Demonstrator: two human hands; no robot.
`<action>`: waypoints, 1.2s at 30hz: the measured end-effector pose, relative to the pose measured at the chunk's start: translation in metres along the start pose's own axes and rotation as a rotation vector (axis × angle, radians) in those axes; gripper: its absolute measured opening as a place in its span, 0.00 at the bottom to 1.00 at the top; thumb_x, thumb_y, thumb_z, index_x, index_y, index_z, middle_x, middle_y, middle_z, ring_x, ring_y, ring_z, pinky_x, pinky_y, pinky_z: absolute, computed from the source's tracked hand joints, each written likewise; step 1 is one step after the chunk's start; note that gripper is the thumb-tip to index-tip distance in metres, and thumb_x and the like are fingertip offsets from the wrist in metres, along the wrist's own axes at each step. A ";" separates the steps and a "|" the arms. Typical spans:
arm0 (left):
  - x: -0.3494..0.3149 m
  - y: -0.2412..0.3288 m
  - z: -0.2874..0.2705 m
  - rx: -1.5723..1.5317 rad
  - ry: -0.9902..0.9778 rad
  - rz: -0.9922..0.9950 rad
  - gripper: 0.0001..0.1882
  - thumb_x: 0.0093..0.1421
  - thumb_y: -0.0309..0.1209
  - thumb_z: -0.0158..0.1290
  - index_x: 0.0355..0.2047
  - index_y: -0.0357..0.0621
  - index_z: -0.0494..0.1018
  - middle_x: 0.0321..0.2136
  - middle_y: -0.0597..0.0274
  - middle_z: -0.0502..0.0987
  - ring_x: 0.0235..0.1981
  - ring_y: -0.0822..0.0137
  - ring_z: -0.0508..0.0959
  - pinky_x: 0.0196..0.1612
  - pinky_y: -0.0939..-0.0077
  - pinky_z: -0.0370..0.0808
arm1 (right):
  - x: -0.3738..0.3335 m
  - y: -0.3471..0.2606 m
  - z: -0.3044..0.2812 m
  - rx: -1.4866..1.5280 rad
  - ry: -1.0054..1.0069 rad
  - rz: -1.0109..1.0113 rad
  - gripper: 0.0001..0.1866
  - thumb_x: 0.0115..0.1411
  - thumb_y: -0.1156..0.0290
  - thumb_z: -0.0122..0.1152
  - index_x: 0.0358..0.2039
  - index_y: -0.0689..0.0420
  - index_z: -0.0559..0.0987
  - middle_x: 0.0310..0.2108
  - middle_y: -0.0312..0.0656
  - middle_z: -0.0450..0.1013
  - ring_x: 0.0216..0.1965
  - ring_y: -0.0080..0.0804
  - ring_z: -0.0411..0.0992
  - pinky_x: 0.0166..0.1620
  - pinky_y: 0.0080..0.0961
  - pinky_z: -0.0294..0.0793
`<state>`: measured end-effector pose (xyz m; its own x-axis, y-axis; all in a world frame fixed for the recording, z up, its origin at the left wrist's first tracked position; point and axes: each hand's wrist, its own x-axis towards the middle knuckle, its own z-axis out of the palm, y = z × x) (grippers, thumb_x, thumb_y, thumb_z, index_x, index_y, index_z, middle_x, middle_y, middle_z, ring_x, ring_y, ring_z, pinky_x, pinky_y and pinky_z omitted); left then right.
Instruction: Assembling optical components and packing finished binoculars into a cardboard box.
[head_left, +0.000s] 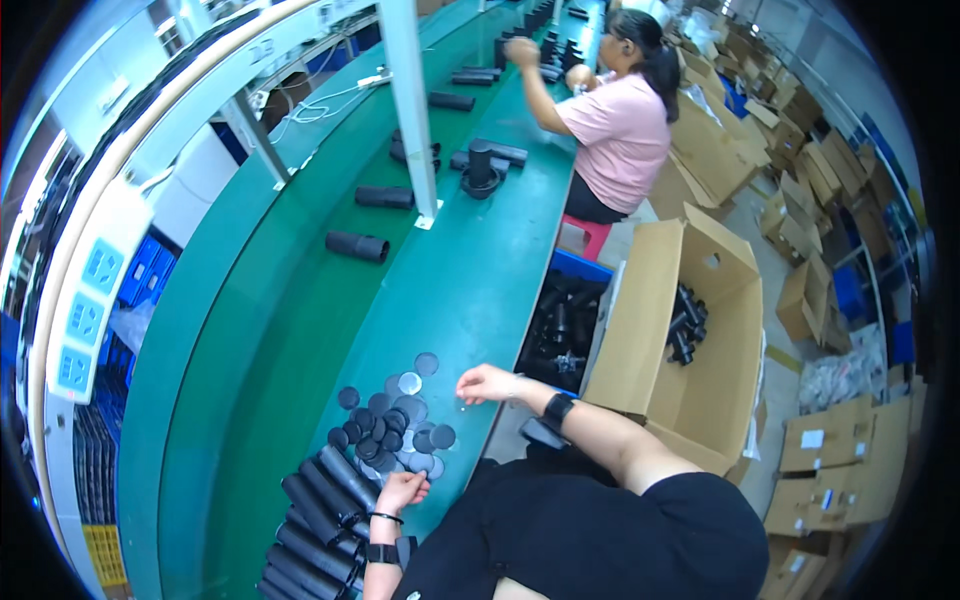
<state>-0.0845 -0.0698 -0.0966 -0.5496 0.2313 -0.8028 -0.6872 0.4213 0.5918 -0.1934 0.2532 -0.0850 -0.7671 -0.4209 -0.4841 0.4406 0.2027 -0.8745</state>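
Observation:
My left hand (403,491) is at the near edge of a loose pile of round black discs (379,428), its fingers drawn together beside the closest ones. Whether a disc is between those fingertips is too small to tell. To the right of the pile, above the green bench top (455,285), my right hand (487,384) has its fingers curled in and pinched. Something tiny and pale may show under its fingertips, but I cannot make it out. Black tubes (318,508) lie stacked beside my left hand, several side by side.
Black cylinders (357,246) lie along the green belt, and one part (481,168) stands upright farther up. A metal post (409,110) rises from the bench. Right of me are an open carton (712,370) and a blue crate (583,268) with black parts. A co-worker (622,140) sits ahead.

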 end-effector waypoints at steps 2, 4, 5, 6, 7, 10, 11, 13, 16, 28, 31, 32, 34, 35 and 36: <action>-0.001 0.006 0.002 0.084 -0.079 -0.123 0.22 0.65 0.42 0.51 0.26 0.35 0.78 0.22 0.59 0.80 0.21 0.71 0.79 0.25 0.80 0.77 | -0.049 -0.002 -0.025 0.191 0.058 0.059 0.12 0.62 0.62 0.60 0.42 0.55 0.79 0.37 0.35 0.76 0.36 0.22 0.75 0.36 0.20 0.76; -0.009 0.043 0.020 0.173 -0.157 -0.206 0.23 0.66 0.45 0.49 0.25 0.35 0.77 0.23 0.58 0.80 0.22 0.68 0.81 0.26 0.77 0.79 | -0.106 0.003 -0.060 0.375 0.159 0.080 0.13 0.63 0.62 0.59 0.43 0.55 0.78 0.37 0.36 0.76 0.38 0.23 0.76 0.39 0.22 0.76; -0.012 0.059 0.031 0.210 -0.185 -0.171 0.23 0.66 0.45 0.49 0.26 0.35 0.77 0.23 0.58 0.80 0.22 0.68 0.81 0.26 0.77 0.79 | -0.134 0.010 -0.077 0.451 0.200 0.070 0.13 0.63 0.62 0.59 0.43 0.55 0.78 0.37 0.36 0.76 0.39 0.24 0.76 0.39 0.22 0.77; -0.013 0.073 0.044 0.253 -0.221 -0.142 0.23 0.66 0.45 0.49 0.26 0.35 0.77 0.23 0.58 0.80 0.22 0.68 0.81 0.27 0.77 0.79 | -0.163 0.020 -0.091 0.536 0.247 0.062 0.13 0.63 0.62 0.59 0.43 0.55 0.78 0.37 0.37 0.76 0.39 0.25 0.77 0.39 0.23 0.77; -0.012 0.089 0.058 0.279 -0.241 -0.113 0.22 0.66 0.45 0.50 0.28 0.35 0.77 0.24 0.59 0.80 0.23 0.69 0.81 0.27 0.78 0.78 | -0.191 0.032 -0.102 0.601 0.336 0.068 0.12 0.63 0.63 0.58 0.43 0.56 0.77 0.37 0.37 0.76 0.38 0.26 0.77 0.38 0.22 0.77; 0.004 0.118 0.099 0.299 -0.285 -0.024 0.18 0.66 0.42 0.52 0.34 0.35 0.76 0.26 0.60 0.80 0.26 0.72 0.80 0.29 0.80 0.77 | -0.282 0.059 -0.134 0.673 0.589 0.112 0.12 0.63 0.63 0.58 0.43 0.56 0.77 0.35 0.36 0.76 0.35 0.26 0.77 0.36 0.22 0.78; 0.013 0.130 0.118 0.337 -0.303 -0.034 0.18 0.66 0.42 0.52 0.34 0.35 0.76 0.26 0.60 0.80 0.26 0.72 0.80 0.29 0.80 0.77 | -0.309 0.084 -0.146 0.692 0.703 0.142 0.11 0.63 0.63 0.59 0.41 0.55 0.77 0.33 0.35 0.76 0.33 0.25 0.77 0.33 0.20 0.77; 0.030 0.150 0.153 0.360 -0.320 0.108 0.16 0.64 0.38 0.54 0.40 0.34 0.75 0.29 0.60 0.80 0.28 0.74 0.79 0.31 0.81 0.75 | -0.364 0.126 -0.165 0.693 0.913 0.195 0.09 0.63 0.64 0.59 0.39 0.55 0.78 0.31 0.35 0.76 0.30 0.23 0.76 0.30 0.18 0.76; 0.062 0.160 0.192 0.522 -0.411 0.318 0.16 0.63 0.34 0.56 0.44 0.33 0.74 0.31 0.60 0.80 0.31 0.73 0.79 0.34 0.80 0.75 | -0.432 0.192 -0.204 0.456 1.154 0.274 0.08 0.62 0.66 0.59 0.37 0.55 0.78 0.28 0.34 0.76 0.26 0.21 0.74 0.27 0.18 0.75; 0.086 0.253 0.364 0.840 -0.445 0.263 0.19 0.62 0.32 0.56 0.51 0.35 0.71 0.39 0.53 0.80 0.39 0.68 0.80 0.42 0.75 0.77 | -0.392 0.431 -0.436 0.320 1.081 0.585 0.05 0.61 0.69 0.56 0.35 0.54 0.79 0.26 0.37 0.77 0.25 0.29 0.75 0.28 0.26 0.76; 0.103 0.267 0.405 0.827 -0.477 0.205 0.18 0.63 0.31 0.55 0.51 0.35 0.71 0.39 0.54 0.79 0.40 0.68 0.80 0.43 0.76 0.77 | -0.347 0.465 -0.471 -0.243 1.044 0.687 0.10 0.61 0.73 0.53 0.41 0.55 0.79 0.34 0.43 0.79 0.36 0.43 0.78 0.41 0.35 0.78; 0.103 0.276 0.415 0.811 -0.453 0.200 0.18 0.63 0.30 0.55 0.51 0.35 0.71 0.39 0.54 0.79 0.42 0.68 0.79 0.45 0.76 0.77 | -0.317 0.447 -0.477 -0.222 0.986 0.764 0.15 0.60 0.75 0.51 0.47 0.55 0.76 0.42 0.45 0.76 0.44 0.46 0.74 0.48 0.36 0.74; 0.104 0.293 0.439 0.799 -0.417 0.194 0.18 0.64 0.30 0.54 0.52 0.36 0.71 0.40 0.55 0.79 0.43 0.68 0.79 0.46 0.76 0.76 | -0.291 0.427 -0.488 -0.201 0.921 0.828 0.20 0.60 0.77 0.49 0.53 0.55 0.73 0.51 0.46 0.73 0.53 0.50 0.70 0.56 0.38 0.70; 0.108 0.302 0.452 0.774 -0.432 0.196 0.17 0.64 0.29 0.54 0.52 0.36 0.70 0.41 0.55 0.79 0.44 0.68 0.78 0.47 0.76 0.75 | -0.285 0.427 -0.493 -0.173 0.946 0.813 0.24 0.60 0.79 0.47 0.58 0.54 0.69 0.57 0.46 0.66 0.57 0.48 0.65 0.59 0.38 0.67; 0.114 0.308 0.461 0.750 -0.445 0.198 0.17 0.64 0.28 0.53 0.52 0.36 0.70 0.42 0.55 0.78 0.46 0.68 0.77 0.49 0.75 0.74 | -0.278 0.427 -0.500 -0.145 0.969 0.796 0.28 0.59 0.80 0.45 0.62 0.53 0.64 0.63 0.45 0.59 0.62 0.46 0.60 0.62 0.38 0.64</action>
<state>-0.1400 0.4905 -0.0389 -0.2825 0.6138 -0.7372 -0.0222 0.7642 0.6447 -0.0252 0.8988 -0.3383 -0.3665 0.6693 -0.6463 0.9288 0.2224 -0.2965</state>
